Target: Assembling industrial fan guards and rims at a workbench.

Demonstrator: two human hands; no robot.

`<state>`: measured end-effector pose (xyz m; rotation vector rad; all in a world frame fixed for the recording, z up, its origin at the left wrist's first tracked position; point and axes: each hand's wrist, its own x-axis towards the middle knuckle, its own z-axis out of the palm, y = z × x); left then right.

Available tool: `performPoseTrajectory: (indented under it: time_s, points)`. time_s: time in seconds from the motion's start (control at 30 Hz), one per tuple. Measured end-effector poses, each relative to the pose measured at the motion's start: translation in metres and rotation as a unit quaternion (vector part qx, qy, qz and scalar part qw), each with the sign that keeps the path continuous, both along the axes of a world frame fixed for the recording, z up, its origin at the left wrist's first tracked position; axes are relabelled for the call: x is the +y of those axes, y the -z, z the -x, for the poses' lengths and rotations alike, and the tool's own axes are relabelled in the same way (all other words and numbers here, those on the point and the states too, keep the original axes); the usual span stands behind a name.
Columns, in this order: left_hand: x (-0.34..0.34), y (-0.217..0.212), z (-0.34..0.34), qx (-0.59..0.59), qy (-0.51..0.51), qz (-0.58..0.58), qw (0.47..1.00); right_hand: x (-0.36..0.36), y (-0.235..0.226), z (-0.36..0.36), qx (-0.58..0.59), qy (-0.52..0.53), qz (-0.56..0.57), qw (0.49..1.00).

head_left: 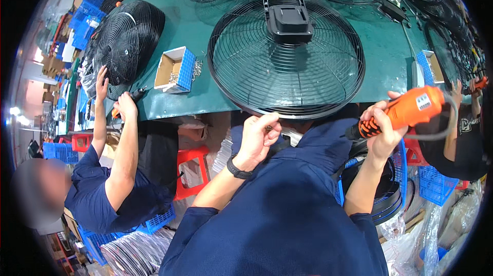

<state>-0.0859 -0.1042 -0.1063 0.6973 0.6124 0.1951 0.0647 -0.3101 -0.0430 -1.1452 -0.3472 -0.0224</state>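
The right hand (382,129) is clenched around the black grip of an orange electric screwdriver (405,111), which lies slanted across the palm with its orange body sticking up and to the right past the fingers (377,122) and a grey cable looping off its rear end. The left hand (259,132) is curled at the near rim of a round black wire fan guard (287,65), fingertips pinched together just under that rim; whether they grasp something small cannot be told. The guard lies flat on the green bench (390,60), a black motor housing (287,16) at its centre. Left of it stands a small open cardboard box of screws (174,70), and beyond that another fan guard (126,39). A co-worker's hands (123,106) work at the bench's left edge, with more wire guards at the far side
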Motion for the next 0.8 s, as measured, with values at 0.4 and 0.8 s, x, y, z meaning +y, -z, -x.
performPoseTrajectory:
  time_s: [0.4,0.8]
  points:
    - [-0.009,0.070,-0.001,-0.130,0.095,0.135,0.978,0.039,-0.031,0.045,-0.216,-0.209,-0.038,0.953]
    - [-0.001,0.095,-0.013,-0.222,0.205,0.219,0.928,0.077,-0.013,0.051,-0.207,-0.225,0.035,0.952]
